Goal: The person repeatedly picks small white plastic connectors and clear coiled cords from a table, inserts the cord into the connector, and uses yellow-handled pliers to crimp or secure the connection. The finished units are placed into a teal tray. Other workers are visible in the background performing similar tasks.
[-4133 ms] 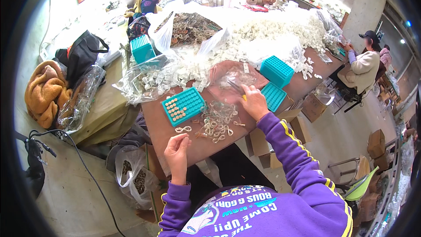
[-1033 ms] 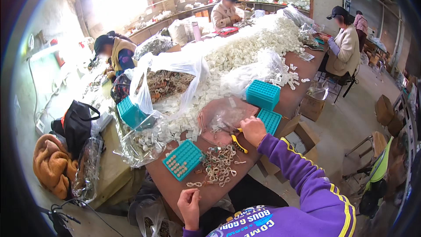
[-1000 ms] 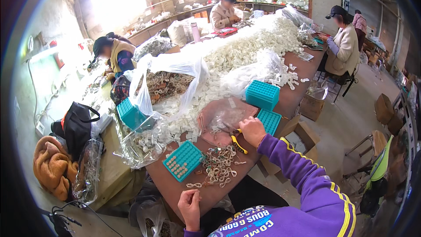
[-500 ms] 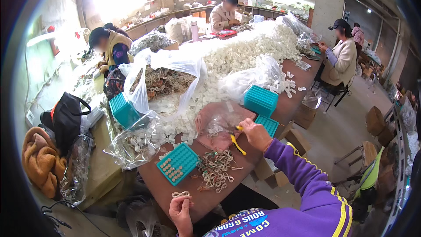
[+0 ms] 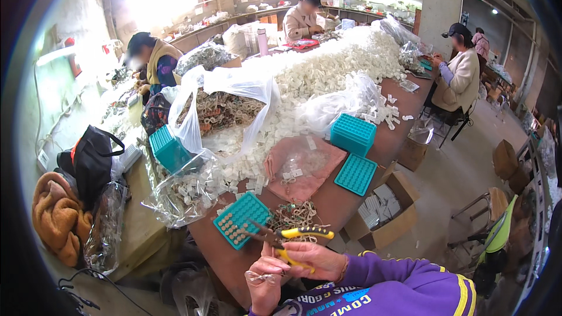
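A person in a purple sleeve works at the near end of a long brown tabletop (image 5: 345, 199), seen from above through a curved wide lens. The right hand (image 5: 313, 259) is closed around the yellow handles of a pair of pliers (image 5: 281, 237), whose dark nose points left toward a teal tray (image 5: 241, 219). The left hand (image 5: 264, 278), close to the body at the table's near edge, pinches a small wire ring piece (image 5: 257, 277) between its fingertips; the piece is tiny and blurred, so its exact shape is uncertain.

The teal tray lies flat near the table's near-left corner, and part of its grid of holes looks filled with small pale parts, the rest open. Just right of it sits a loose heap of wire rings (image 5: 295, 216), still unsorted. Further along lie a pink cloth (image 5: 304, 169) under clear plastic, a second flat teal tray (image 5: 355, 174) that appears unfilled, and a stack of teal trays (image 5: 352, 133) near the right edge.

The middle of the table is buried under a huge mound of small white plastic pieces (image 5: 328, 73) and open clear bags (image 5: 222, 105). Judging by all this, the work seems at an early stage, with far more left than done. Other people sit working along the far and right edges.
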Motion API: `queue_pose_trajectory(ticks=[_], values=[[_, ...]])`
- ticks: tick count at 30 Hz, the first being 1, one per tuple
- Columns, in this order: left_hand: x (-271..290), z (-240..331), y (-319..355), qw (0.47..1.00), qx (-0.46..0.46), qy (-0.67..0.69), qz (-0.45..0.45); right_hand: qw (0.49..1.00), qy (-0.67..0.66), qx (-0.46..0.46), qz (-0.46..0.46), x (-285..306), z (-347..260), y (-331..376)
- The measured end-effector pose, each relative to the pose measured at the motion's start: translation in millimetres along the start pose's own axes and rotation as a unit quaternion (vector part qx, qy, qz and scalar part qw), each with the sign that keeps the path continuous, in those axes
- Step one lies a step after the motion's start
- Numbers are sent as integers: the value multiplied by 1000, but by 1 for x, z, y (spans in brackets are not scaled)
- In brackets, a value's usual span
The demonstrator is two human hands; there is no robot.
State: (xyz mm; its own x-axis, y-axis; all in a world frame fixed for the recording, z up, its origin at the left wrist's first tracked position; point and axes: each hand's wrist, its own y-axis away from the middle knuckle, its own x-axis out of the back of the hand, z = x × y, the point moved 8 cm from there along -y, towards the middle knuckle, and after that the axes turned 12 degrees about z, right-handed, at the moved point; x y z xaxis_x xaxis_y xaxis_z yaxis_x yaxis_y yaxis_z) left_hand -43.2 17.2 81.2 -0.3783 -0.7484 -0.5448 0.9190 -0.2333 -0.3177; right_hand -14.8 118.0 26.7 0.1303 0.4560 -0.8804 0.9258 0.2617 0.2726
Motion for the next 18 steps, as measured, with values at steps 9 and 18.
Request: queue_pose_trajectory(ticks=[9, 18], values=[[-1, 13, 1, 999, 52, -4, -10, 988, 123, -65, -64, -23, 17, 24], [-27, -9, 12, 971, 213, -9, -111, 968, 113, -204, -98, -3, 20, 72]])
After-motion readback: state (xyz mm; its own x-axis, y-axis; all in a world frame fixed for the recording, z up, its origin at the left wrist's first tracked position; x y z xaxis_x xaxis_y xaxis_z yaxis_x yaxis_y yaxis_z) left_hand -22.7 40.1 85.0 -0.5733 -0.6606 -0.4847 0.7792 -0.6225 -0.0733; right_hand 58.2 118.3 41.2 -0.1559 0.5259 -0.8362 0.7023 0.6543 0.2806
